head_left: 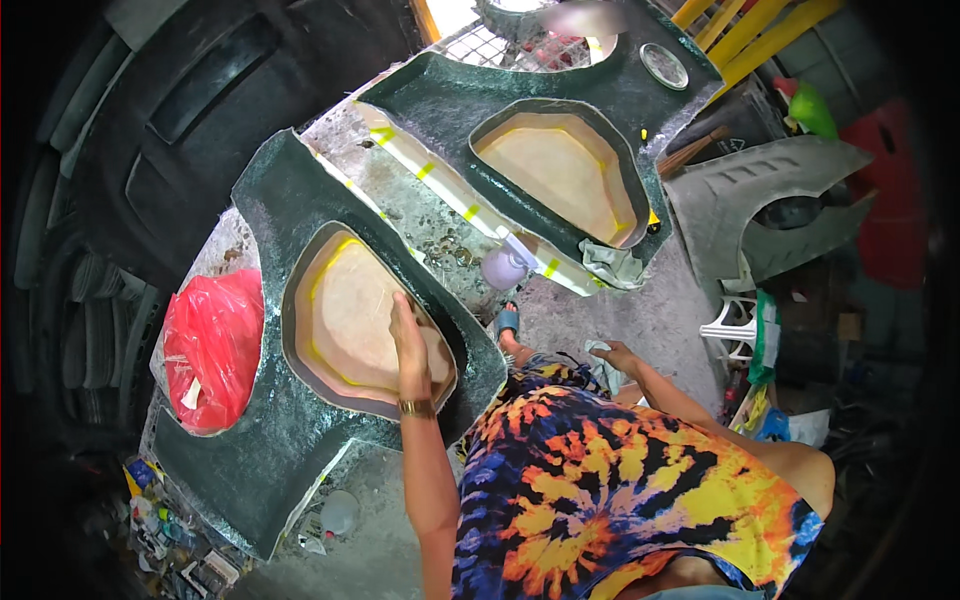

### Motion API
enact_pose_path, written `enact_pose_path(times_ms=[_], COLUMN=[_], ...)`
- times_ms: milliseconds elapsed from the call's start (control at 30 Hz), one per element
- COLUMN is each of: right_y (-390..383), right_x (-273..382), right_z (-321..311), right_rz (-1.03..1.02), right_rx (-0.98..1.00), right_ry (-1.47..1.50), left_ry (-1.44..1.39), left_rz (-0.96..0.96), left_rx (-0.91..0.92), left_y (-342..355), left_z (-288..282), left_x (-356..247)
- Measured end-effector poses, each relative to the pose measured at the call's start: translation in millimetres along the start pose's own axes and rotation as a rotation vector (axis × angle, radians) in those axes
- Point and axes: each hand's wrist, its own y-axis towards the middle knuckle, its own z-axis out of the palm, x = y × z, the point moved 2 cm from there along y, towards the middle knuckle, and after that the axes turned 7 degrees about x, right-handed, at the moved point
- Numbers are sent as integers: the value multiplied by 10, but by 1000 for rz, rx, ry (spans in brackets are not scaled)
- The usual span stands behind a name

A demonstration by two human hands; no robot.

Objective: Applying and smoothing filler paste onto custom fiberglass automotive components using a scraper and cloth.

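Observation:
My left hand point(408, 345) rests with fingers stretched out inside a beige, yellow-edged recess point(340, 300) in a dark green moulded panel point(265, 190). The hand lies along the recess's right inner side. My right hand point(618, 355) grips a pale crumpled cloth point(607, 377) beside my tie-dye-covered body. A red plastic bag point(215, 330) sits within the panel's left cutout. A second dark panel point(445, 90) with a similar beige recess point(550, 170) lies above, edged with pale strips and bits of yellow tape.
A purple container point(503, 268) stands between the panels, near a grey rag point(612, 265). Grey vented body panels point(760, 170) and a white plastic stool point(730, 335) are to the right. Large black panels point(190, 110) stand at upper left. Assorted clutter point(170, 515) lies at lower left, beside a translucent jug point(340, 512).

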Motion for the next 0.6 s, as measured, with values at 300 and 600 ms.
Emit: enact_pose_path(times_ms=[300, 600], right_y=[-420, -1822], right_x=[591, 2548], right_z=[-139, 605], right_rz=[-215, -642], right_rx=[-30, 696], right_ry=[-331, 1002], left_ry=[344, 922], left_rz=[192, 887], left_rx=[228, 599], left_y=[-1532, -1734], left_z=[336, 1271], left_x=[-989, -1229])
